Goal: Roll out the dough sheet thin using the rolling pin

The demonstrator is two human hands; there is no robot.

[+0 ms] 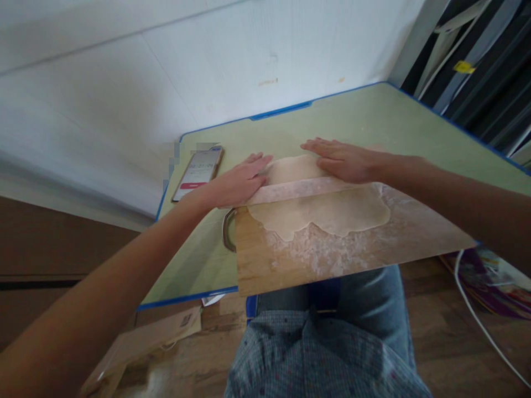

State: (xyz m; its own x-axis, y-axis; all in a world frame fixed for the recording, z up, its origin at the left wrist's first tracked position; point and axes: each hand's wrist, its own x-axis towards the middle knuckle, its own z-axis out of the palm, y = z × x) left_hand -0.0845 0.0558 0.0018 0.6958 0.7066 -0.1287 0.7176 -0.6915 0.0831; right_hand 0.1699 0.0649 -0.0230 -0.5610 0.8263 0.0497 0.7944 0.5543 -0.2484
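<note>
A floured rolling pin [296,189] lies across a wide, flat sheet of dough [319,211] with a wavy near edge. My left hand [240,182] rests on the pin's left end, its fingers stretched out forward. On the right end lies my right hand [346,160], palm down with the fingers extended flat. Beneath the dough is a wooden board [265,271], dusted with loose flour [327,254] along the near side. Part of the dough's far edge and the pin's right end are hidden under my right hand and forearm.
A phone [199,174] showing a timer lies left of my left hand. The board sits on a green table [186,282] with blue edging, its near edge overhanging my lap. A white wall [249,66] stands behind. A white cable [468,298] hangs at the right.
</note>
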